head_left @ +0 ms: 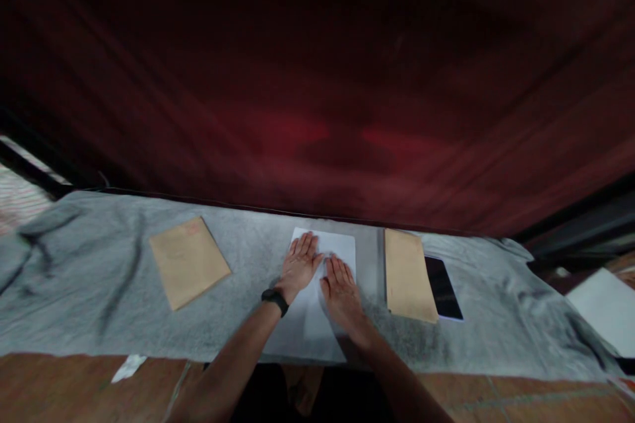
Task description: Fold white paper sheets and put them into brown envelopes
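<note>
- Head view: white paper [310,320] lies spread on the gray cloth [248,317]
- Left hand [299,267] and right hand [342,289] rest on it palms down, grasping nothing
- Brown envelope [191,263], left, and brown packet [411,275], right, lie untouched
- Laying out looks done; what remains (any creases are too faint to judge) I cannot tell

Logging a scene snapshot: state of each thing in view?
left hand: open, palm down on white paper
right hand: open, palm down, same paper
white paper: flat, under both hands
left brown envelope: flat, askew; sealing unclear
right brown envelope: flat; sealing unclear
phone-like device: screen up, dark
gray cloth: spread, wrinkled at both ends
</note>
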`<state>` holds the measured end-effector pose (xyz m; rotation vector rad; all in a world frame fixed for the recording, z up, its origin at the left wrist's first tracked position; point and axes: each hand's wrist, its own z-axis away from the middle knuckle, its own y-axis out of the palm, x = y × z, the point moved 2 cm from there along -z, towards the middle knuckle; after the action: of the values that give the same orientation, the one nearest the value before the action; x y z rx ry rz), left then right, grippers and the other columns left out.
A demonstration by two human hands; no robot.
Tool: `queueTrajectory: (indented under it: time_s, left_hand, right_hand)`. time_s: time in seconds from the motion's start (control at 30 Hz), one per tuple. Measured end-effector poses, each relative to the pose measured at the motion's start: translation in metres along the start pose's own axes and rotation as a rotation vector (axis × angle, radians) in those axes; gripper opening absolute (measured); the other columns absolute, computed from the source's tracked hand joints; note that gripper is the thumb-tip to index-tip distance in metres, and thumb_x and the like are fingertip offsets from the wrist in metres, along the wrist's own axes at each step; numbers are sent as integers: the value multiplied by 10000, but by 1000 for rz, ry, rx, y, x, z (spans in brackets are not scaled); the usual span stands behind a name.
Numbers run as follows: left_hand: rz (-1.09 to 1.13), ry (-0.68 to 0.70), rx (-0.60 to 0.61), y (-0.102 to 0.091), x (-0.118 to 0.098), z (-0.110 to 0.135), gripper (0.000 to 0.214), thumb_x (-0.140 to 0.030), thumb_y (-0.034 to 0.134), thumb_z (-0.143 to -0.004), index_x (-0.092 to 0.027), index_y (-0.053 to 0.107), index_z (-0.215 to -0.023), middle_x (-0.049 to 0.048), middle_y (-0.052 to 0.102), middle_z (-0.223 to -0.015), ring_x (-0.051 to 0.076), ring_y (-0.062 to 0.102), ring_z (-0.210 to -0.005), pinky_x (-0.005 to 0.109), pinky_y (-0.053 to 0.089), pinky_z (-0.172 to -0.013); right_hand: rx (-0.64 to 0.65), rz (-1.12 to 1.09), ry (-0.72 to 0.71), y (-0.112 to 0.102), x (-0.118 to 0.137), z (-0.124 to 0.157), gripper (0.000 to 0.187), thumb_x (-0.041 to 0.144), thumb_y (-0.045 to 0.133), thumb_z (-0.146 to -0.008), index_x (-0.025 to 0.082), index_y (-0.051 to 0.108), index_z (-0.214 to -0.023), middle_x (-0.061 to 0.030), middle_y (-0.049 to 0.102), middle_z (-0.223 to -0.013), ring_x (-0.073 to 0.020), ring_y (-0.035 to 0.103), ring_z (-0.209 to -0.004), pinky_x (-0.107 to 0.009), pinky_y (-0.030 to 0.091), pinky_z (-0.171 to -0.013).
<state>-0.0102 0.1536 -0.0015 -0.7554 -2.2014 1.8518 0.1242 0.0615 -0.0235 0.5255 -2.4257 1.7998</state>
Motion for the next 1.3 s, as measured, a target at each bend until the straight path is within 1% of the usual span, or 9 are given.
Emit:
queueTrajectory:
  time_s: [0.2,0.4,0.5,0.6,0.73,0.87,1.07,1.2,1.3]
  left_hand:
    - [-45,-150,-72,1,26,9,610,-388,275,-1018,-71,352,-1533,177,393,-1574,268,323,-1490,470,210,-1231]
    - [-33,-205,-88,2,32,15,608,-347,283,-1001,-54,360,-1528,181,397,-1569,281,306,-1497,499,232,-1221]
    - [-37,-194,-104,1,30,16,605,-345,290,-997,-58,373,-1523,184,404,-1562,292,312,-1493,519,244,-1213]
    - [-49,-184,-118,-1,29,17,595,-341,293,-1000,-59,391,-1515,181,414,-1559,287,318,-1491,504,237,-1219]
    - [-58,-190,-117,-3,29,17,591,-339,290,-1005,-57,389,-1515,180,420,-1556,280,320,-1491,495,234,-1221]
    - [-77,-212,-99,-2,28,17,592,-339,300,-1004,-70,377,-1524,159,410,-1564,272,317,-1492,487,214,-1231]
    - [-60,-230,-79,-4,26,17,602,-342,311,-998,-59,368,-1527,149,379,-1581,281,292,-1502,491,198,-1239]
    - [-61,-235,-72,-7,24,18,599,-337,319,-997,-61,370,-1525,145,372,-1585,276,286,-1505,484,194,-1240]
    - [-63,-245,-70,-9,23,18,589,-330,334,-995,-73,378,-1524,143,386,-1581,268,288,-1505,471,190,-1242]
  right_hand:
    - [-87,45,140,-3,-29,-13,551,356,355,-1052,87,367,-1532,-191,384,-1575,-311,345,-1467,-530,288,-1179]
    - [-122,55,273,-10,-56,-26,548,342,302,-1053,44,419,-1498,-220,419,-1544,-338,373,-1447,-558,271,-1172]
    - [-103,44,272,-8,-46,-41,545,327,282,-1053,40,425,-1494,-209,406,-1555,-334,366,-1454,-546,269,-1178]
    - [-30,20,158,1,-24,-60,525,330,300,-1055,96,421,-1509,-147,402,-1573,-289,370,-1458,-487,265,-1198]
    - [26,58,100,14,-6,-71,523,348,358,-1052,104,421,-1510,-140,395,-1576,-282,385,-1449,-468,259,-1204]
    - [-43,121,142,13,-21,-62,532,359,380,-1049,99,418,-1511,-174,414,-1557,-289,394,-1443,-488,279,-1186]
    - [-82,185,250,-9,-53,-48,534,337,375,-1046,50,433,-1492,-213,449,-1522,-309,409,-1431,-500,307,-1164]
    - [-83,177,253,-21,-35,-24,527,283,369,-1039,19,418,-1492,-229,421,-1538,-311,401,-1438,-490,319,-1165]
    - [-34,111,66,-23,0,10,551,340,385,-1039,120,361,-1543,-131,341,-1606,-283,337,-1478,-468,308,-1188]
